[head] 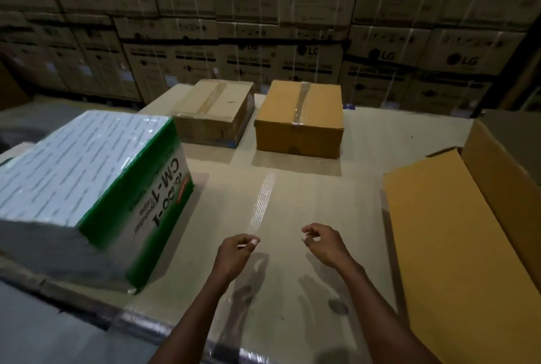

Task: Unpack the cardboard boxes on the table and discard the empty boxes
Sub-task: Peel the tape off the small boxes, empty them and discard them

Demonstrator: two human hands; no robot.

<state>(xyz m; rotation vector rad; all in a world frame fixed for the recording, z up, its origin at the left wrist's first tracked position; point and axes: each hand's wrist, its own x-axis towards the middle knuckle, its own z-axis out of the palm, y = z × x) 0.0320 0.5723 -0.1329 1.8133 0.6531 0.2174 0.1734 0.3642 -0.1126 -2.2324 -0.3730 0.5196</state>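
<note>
Two taped-shut cardboard boxes stand at the far side of the table: a pale one (215,112) and, right of it, an orange-brown one (300,119). A green and white printed box (96,182) sits at the left, near the table's edge. At the right edge stands an orange-brown box (456,246) with a flap raised; its inside is hidden. My left hand (235,252) and my right hand (323,242) hover over the middle of the table with fingers loosely curled. Neither hand holds anything that I can see, and neither touches a box.
The table (292,290) is covered with cardboard, and a strip of clear tape (263,199) lies on it ahead of my left hand. A wall of large stacked cartons (263,27) rises behind the table. The near left edge drops to a grey surface (52,334).
</note>
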